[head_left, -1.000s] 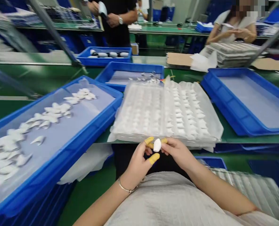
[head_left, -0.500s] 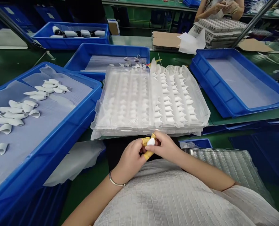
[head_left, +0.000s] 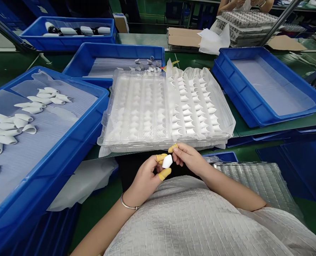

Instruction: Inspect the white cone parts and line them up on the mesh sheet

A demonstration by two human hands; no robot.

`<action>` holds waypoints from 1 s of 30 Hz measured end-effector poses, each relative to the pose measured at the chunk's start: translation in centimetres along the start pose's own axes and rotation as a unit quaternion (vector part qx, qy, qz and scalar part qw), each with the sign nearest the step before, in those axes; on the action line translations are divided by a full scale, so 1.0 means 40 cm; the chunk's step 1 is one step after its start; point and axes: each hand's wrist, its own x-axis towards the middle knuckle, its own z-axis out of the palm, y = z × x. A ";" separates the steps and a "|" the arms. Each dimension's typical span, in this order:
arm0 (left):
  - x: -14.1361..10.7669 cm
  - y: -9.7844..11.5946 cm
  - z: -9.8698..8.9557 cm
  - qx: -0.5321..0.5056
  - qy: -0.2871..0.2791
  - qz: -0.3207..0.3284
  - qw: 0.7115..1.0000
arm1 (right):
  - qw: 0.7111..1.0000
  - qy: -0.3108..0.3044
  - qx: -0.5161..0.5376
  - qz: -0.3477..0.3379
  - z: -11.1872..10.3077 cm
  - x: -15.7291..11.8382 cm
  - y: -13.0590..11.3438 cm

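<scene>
A small white piece is held between the yellow-covered fingertips of my left hand, in front of my lap. Just right of it is my right hand, a yellow cover on one finger; its fingers are bent together, and whether they pinch anything is too small to tell. Beyond both hands lies a clear plastic tray on the table edge. Rows of white curved pieces show uncovered in its right half, while translucent sheeting covers the left half.
At the left, a blue bin holds loose white pieces. Another blue bin stands behind the tray, and a lined blue bin at the right. Clear ribbed trays lie low at the right. A person's hands show at the back.
My right hand has moved slightly away from the white piece, which stays in my left hand and is more exposed. The view has shifted slightly, so the surroundings sit higher and further left.
</scene>
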 end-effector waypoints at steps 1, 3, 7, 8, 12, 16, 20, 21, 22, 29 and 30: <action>0.001 0.001 -0.001 0.018 -0.001 0.004 1.000 | 1.000 -0.011 -0.010 0.002 -0.002 -0.001 -0.001; 0.002 0.003 -0.002 0.059 -0.004 0.017 0.998 | 0.999 -0.043 -0.033 0.000 -0.006 -0.001 -0.002; 0.002 0.002 -0.003 0.049 0.005 0.021 0.999 | 0.996 -0.073 -0.034 -0.026 -0.012 0.001 -0.008; 0.002 0.000 -0.003 0.023 0.015 0.014 1.000 | 0.996 -0.073 -0.030 -0.033 -0.013 0.001 -0.011; 0.001 -0.008 -0.006 -0.047 0.034 -0.014 0.998 | 0.991 -0.072 -0.078 -0.078 -0.022 -0.002 -0.027; -0.001 -0.004 -0.012 -0.028 0.049 0.004 0.998 | 0.973 -0.067 -0.166 -0.143 -0.026 -0.009 -0.034; 0.002 -0.002 -0.015 0.059 0.075 0.060 0.994 | 0.986 -0.064 -0.119 -0.099 -0.015 -0.011 -0.019; 0.004 -0.003 -0.015 0.085 0.079 0.079 0.990 | 0.988 -0.061 -0.112 -0.083 -0.009 -0.012 -0.015; 0.005 -0.004 -0.015 0.108 0.082 0.099 0.986 | 0.989 -0.054 -0.120 -0.071 -0.001 -0.012 -0.013; 0.001 -0.010 -0.014 0.153 0.081 0.146 0.974 | 0.978 -0.003 -0.192 -0.078 0.037 -0.009 -0.016; -0.002 -0.010 -0.013 0.148 0.078 0.145 0.975 | 0.985 -0.008 -0.161 -0.066 0.036 -0.006 -0.013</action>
